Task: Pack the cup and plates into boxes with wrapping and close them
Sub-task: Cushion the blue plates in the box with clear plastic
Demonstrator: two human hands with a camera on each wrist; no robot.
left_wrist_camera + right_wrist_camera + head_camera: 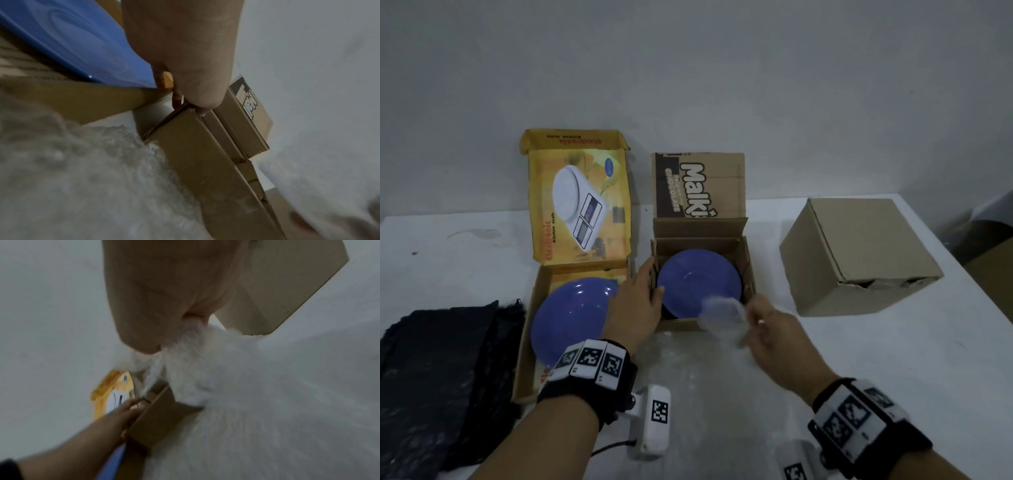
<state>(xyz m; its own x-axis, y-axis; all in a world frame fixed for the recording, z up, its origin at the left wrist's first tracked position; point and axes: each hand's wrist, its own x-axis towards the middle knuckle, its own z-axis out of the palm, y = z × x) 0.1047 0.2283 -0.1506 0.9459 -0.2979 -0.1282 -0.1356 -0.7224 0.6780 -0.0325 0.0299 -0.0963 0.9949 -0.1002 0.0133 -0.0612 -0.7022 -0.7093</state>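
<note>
A blue plate (698, 281) lies inside the small open Malkist cardboard box (748, 260) at the middle of the table. My left hand (654, 284) grips that box's left wall; in the left wrist view its fingers (202, 107) pinch the box's (195, 146) top edge. My right hand (751, 308) holds a bunched piece of clear bubble wrap (719, 313) just above the box's front right corner. In the right wrist view the wrap (226, 378) hangs blurred from the hand (174, 337). A second blue plate (571, 318) lies in the open yellow kitchen-scale box (578, 205) on the left.
A closed plain cardboard box (859, 257) stands at the right of the white table. Dark folded cloth (441, 377) lies at the front left. More bubble wrap (705, 370) is spread on the table in front of the small box. A grey wall stands behind.
</note>
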